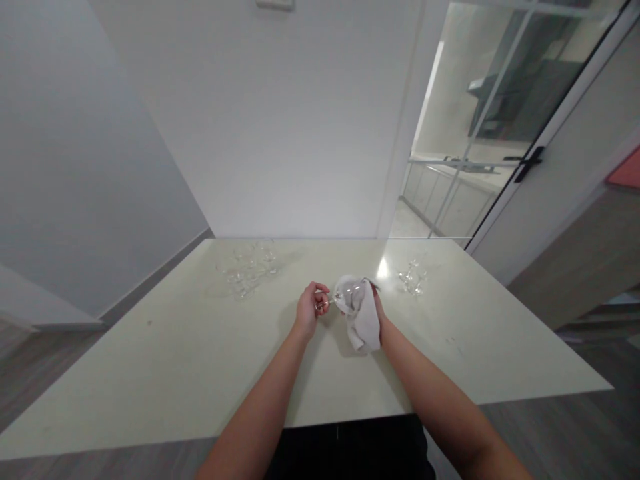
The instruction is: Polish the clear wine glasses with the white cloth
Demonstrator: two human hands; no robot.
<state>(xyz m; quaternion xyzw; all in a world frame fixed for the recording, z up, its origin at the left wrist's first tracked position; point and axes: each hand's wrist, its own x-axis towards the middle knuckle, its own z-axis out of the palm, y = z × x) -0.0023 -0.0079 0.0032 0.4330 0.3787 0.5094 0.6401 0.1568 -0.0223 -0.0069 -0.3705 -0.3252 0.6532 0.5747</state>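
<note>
A clear wine glass [353, 289] lies sideways between my hands, above the middle of the table. My left hand [311, 305] is closed around its foot end, fingers curled at the base. A whitish cloth [367, 323] wraps the bowl and hangs down toward the tabletop. On the right side my right hand [379, 308] is closed on the cloth, pressing it against the bowl; most of its fingers are hidden behind the fabric.
Several clear glasses [246, 270] stand at the table's back left. A smaller group of clear glasses [413, 277] is at the back right. The pale table [165, 373] meets a white wall [300, 133] behind. A glazed door with a black handle [531, 162] is at right.
</note>
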